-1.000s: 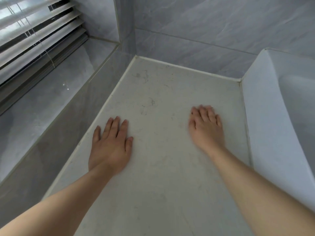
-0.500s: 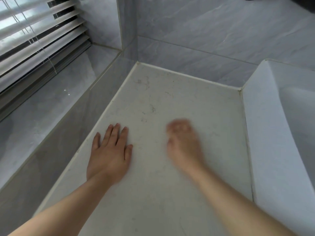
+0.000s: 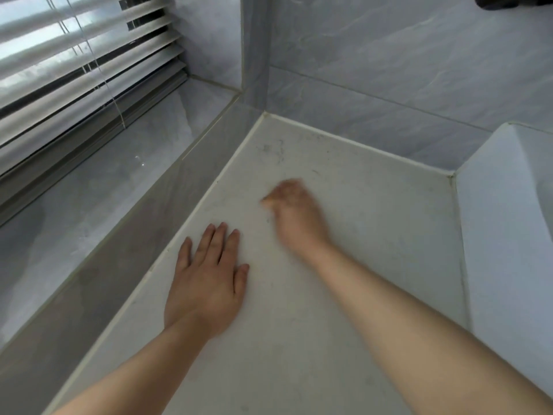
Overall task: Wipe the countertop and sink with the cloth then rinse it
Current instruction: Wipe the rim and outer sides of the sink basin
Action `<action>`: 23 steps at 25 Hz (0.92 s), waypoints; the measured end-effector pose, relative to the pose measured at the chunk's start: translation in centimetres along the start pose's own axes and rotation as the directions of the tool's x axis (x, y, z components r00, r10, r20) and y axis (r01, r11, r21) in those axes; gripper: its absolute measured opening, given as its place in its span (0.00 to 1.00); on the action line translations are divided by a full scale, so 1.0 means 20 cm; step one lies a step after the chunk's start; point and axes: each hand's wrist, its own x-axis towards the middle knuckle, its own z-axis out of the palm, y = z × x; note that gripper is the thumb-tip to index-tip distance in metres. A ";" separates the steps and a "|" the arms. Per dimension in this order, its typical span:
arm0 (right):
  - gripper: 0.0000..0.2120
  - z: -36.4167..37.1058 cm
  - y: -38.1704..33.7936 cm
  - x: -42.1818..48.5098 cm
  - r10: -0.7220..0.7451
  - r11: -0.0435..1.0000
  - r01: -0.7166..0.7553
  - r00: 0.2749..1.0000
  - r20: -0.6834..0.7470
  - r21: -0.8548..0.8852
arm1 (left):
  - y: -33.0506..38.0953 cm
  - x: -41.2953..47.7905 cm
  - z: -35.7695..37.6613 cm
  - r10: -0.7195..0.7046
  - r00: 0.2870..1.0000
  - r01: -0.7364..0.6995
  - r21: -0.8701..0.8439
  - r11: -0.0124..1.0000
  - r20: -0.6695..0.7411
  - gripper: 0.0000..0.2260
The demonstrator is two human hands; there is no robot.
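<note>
since a second ago the right hand (image 3: pixel 296 214) has swept from the right part of the counter (image 3: pixel 374 235) toward the left. it now sits just up and right of the left hand (image 3: pixel 206 283), near it but apart. the left hand has stayed put, palm down on the counter at lower centre-left of the frame. its fingers are straight and slightly spread, its thumb is out to the right, and its outer edge is close to the pale seam along the counter's left border. the right hand is smeared by motion. its fingers look bent under and a thumb tip pokes out to the left, but whether it is wide, narrow or holding anything i cannot tell. both bare forearms run in from the bottom edge.

the counter is a pale slab filling the middle and bottom of the frame, with faint dark marks (image 3: pixel 273 151) near its far left corner, above the right hand. the sink (image 3: pixel 493 235) is at the right edge, a white raised basin whose outer wall meets the counter along a seam; only part of its bowl shows. grey veined wall (image 3: pixel 389 70) tiles stand behind the counter. at upper left a slatted blind (image 3: pixel 74 70) with a thin cord (image 3: pixel 98 61) hangs over a grey sill (image 3: pixel 104 199), a step higher than the counter. a dark thing (image 3: pixel 508 1), cut off by the frame, shows at the top right corner.
</note>
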 end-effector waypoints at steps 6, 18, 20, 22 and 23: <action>0.20 -0.12 0.34 0.01 0.273 0.956 -0.282 0.957 -0.100 -0.086 | -0.02 0.00 0.05 -0.167 0.984 0.164 -0.045 0.985 -0.066 0.29; 0.27 -0.09 0.02 -0.21 0.145 0.981 -0.139 0.989 0.035 -0.132 | -0.12 -0.01 0.00 -0.067 0.995 0.062 -0.065 0.996 -0.073 0.40; 0.30 -0.04 -0.15 -0.32 0.000 0.999 0.001 1.000 0.028 -0.046 | -0.22 -0.05 -0.03 0.115 0.993 -0.116 0.041 0.992 0.006 0.35; 0.28 0.04 -0.31 -0.51 -0.288 0.954 0.297 0.944 0.164 -0.036 | -0.31 -0.09 -0.05 0.220 0.972 -0.228 0.098 0.969 0.085 0.32; 0.27 0.04 -0.29 -0.52 -0.362 0.924 0.378 0.914 0.185 -0.058 | -0.33 -0.10 -0.05 0.234 0.967 -0.243 0.101 0.965 0.096 0.32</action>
